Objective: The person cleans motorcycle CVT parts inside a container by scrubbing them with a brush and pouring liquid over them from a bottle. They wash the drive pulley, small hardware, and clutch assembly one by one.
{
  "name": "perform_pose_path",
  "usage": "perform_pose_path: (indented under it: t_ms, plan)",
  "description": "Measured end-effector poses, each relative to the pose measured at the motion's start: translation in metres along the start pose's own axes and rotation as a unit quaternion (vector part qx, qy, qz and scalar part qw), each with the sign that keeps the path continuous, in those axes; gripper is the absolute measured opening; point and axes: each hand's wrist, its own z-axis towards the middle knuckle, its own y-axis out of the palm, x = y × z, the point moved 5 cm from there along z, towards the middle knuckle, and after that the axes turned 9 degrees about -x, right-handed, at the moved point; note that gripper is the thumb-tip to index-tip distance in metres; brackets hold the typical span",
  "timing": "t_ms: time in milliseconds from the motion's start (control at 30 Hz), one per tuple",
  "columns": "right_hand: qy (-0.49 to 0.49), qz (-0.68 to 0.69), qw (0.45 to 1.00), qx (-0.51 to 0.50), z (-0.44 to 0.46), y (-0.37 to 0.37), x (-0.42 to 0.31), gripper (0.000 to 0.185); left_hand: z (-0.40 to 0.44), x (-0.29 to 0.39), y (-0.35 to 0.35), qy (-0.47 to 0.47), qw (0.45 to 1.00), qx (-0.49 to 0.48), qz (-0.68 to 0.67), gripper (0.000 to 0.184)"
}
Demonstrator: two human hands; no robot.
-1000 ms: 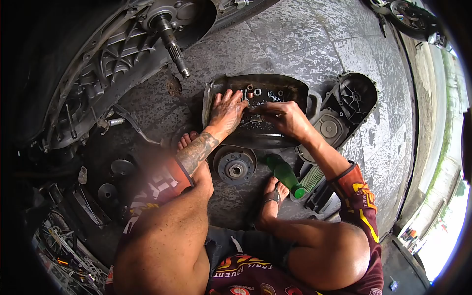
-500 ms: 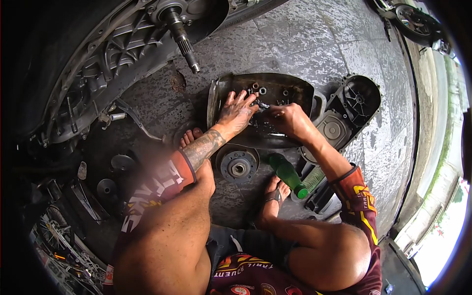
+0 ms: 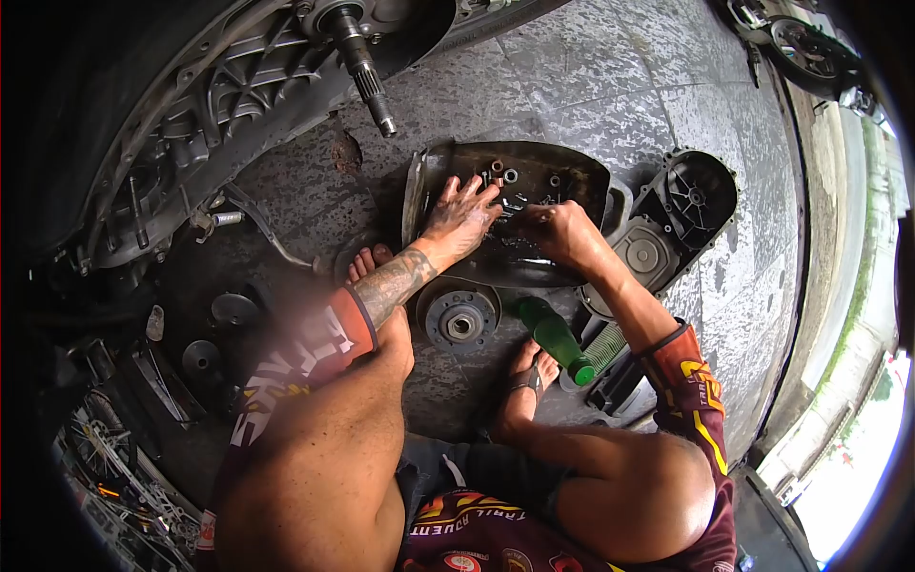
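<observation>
A dark, oily metal tray (image 3: 572, 162) lies on the floor before me with loose bolts (image 3: 515, 202) and nuts in it. Over its left half is my left hand (image 3: 459, 221), fingers apart and fingertips close to the small hardware. My right hand (image 3: 569, 234) is over the right half with its fingers curled together; whatever they pinch is hidden. A round nut (image 3: 511, 176) sits near the tray's far side, beyond both hands. Another small ring-like piece (image 3: 555, 180) lies to its right.
A scooter engine case (image 3: 219, 114) with a splined shaft (image 3: 367, 76) looms at the upper left. Right of the tray lies a black cover (image 3: 658, 248). Between my feet are a round clutch hub (image 3: 459, 324) and a green bottle (image 3: 553, 336). A motorcycle wheel (image 3: 805, 48) stands far right.
Small shiny bolts between my hands have shifted and now show more separately in the tray. Both hands stay in nearly the same place. The view has moved slightly.
</observation>
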Motion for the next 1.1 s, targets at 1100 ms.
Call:
perform_pose_path:
  t_ms: [1100]
  plan:
    - [0.179, -0.051, 0.98, 0.074, -0.021, -0.022, 0.012, 0.015, 0.018, -0.021, -0.035, -0.109, 0.966, 0.003, -0.234, 0.019]
